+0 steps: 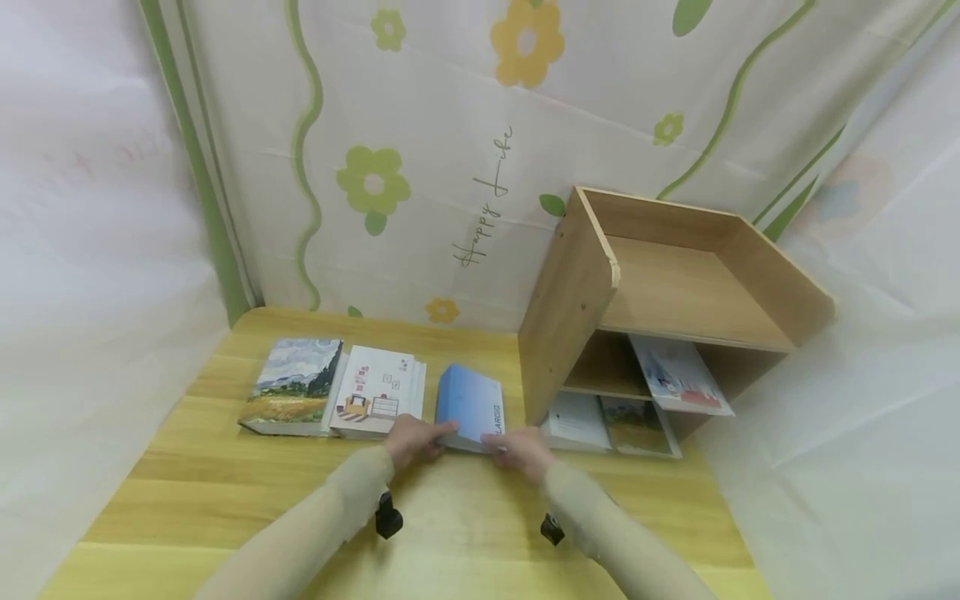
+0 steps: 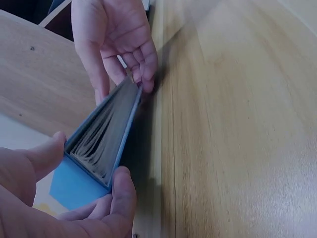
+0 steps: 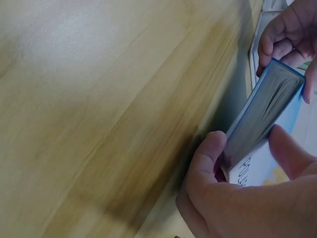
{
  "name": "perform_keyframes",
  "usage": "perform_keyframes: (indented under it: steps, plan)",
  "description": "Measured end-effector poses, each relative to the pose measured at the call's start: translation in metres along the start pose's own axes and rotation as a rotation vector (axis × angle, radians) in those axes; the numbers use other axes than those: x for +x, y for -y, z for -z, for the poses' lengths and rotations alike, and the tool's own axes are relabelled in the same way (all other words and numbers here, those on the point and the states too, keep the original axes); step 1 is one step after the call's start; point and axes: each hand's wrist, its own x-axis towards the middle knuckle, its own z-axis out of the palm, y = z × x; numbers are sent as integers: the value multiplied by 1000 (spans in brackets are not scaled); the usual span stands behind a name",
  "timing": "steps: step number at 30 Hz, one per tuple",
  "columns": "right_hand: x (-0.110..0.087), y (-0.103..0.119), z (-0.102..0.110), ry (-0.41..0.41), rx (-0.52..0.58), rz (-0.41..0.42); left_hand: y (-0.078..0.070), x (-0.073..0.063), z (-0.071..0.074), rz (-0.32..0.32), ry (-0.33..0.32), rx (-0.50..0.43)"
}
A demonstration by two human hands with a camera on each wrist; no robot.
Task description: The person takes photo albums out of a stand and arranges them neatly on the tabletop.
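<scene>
A thick blue book (image 1: 468, 404) with a pale cover and dark lettering lies between both hands on the table, its wide blue spine at the left. My left hand (image 1: 412, 442) pinches the spine end; in the left wrist view the thumb (image 2: 49, 156) is on one cover and the fingers on the other. With the right hand (image 1: 525, 454) I grip the opposite, narrower corner, thumb (image 3: 290, 151) over the pale cover. Between the covers the page edges (image 2: 101, 144) show, with gaps near the spine.
Left of the blue book lie a white illustrated book (image 1: 375, 387) and a landscape-cover book (image 1: 296, 383). At the right stands a wooden shelf (image 1: 566, 308). A winter-picture book (image 1: 678, 375) juts from its middle level; two more books (image 1: 577, 421) lie below. A patterned curtain (image 1: 420, 275) hangs behind.
</scene>
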Motion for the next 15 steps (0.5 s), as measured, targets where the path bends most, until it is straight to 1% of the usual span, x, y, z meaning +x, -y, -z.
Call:
perform_keyframes:
  steps: [2,7,9,12,15]
  plan:
    - [2,-1,0,-3,-1,-6,0,1,-3,6,-5,-24]
    - [4,0,2,-61,-16,-40,2,5,-12,7,-40,-13]
    - [4,2,2,-86,-43,-46,3,8,-15,15,-50,-2]
    - [4,4,0,-107,-77,-44,4,11,-17,47,-56,13]
    - [4,5,-2,-130,-113,-41,4,13,-17,61,-51,19]
